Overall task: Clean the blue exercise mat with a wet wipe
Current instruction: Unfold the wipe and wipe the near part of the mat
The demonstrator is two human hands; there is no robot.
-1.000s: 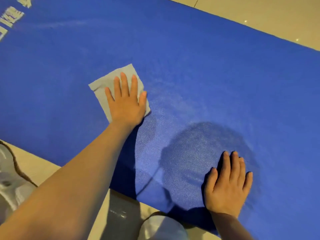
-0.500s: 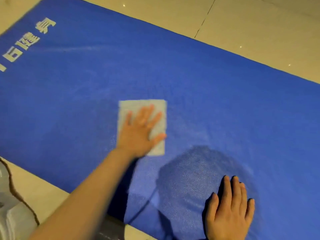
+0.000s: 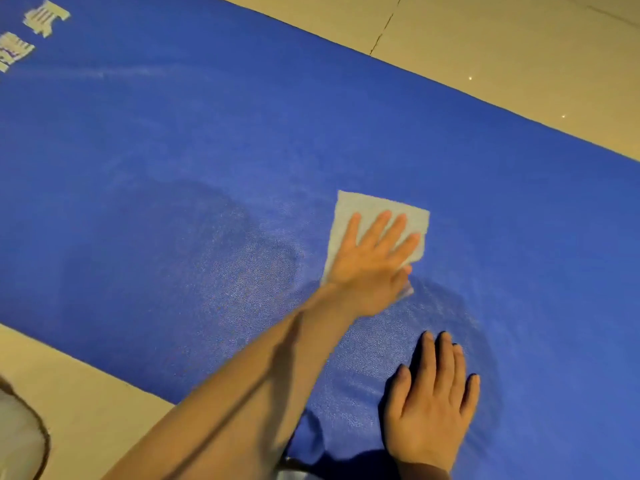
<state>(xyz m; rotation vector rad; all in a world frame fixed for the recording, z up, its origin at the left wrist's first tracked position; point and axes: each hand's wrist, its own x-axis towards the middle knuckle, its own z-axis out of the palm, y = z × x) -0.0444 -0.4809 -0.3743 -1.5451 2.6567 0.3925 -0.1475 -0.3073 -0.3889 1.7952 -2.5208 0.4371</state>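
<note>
Left hand [image 3: 372, 263] is lying flat, fingers straight and spread, pressing the white wet wipe [image 3: 377, 216] onto the middle of the blue exercise mat [image 3: 173, 150]. Right hand [image 3: 431, 400] is resting palm-down, fingers straight, near the mat's near edge, just beside the left. Pale printed marks [image 3: 45, 17] are showing toward the mat's far-left corner, tan floor [image 3: 519, 57] beyond.
</note>
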